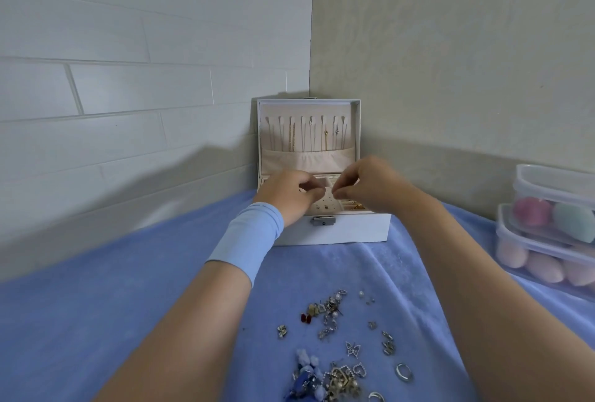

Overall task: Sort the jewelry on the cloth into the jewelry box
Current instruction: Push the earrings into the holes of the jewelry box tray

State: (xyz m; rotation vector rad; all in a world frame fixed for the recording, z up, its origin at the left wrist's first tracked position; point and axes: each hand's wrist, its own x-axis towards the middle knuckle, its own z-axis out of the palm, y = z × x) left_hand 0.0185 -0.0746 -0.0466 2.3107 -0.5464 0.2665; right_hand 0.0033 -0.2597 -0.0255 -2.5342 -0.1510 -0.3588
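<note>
Left hand (289, 194) curls over the white jewelry box (354, 231), open at the table's far edge, beige-lined, necklaces (309, 134) hanging in its lid. Right hand (370, 186) pinches fingertips together; can't tell if either holds anything. Loose jewelry (331, 318) is scattered on the blue cloth (128, 305) by the near edge.

Bare blue cloth (96, 321) fills the lower left of the frame, free to cross. Scattered jewelry (335, 347) crowds the bottom centre. The open jewelry box (354, 231) blocks mid-frame, its raised lid (309, 131) backed into the wall corner (311, 47). The left hand (289, 195) and right hand (370, 186) fill the room over its tray (325, 203). Stacked plastic containers (547, 234) close the right edge.
</note>
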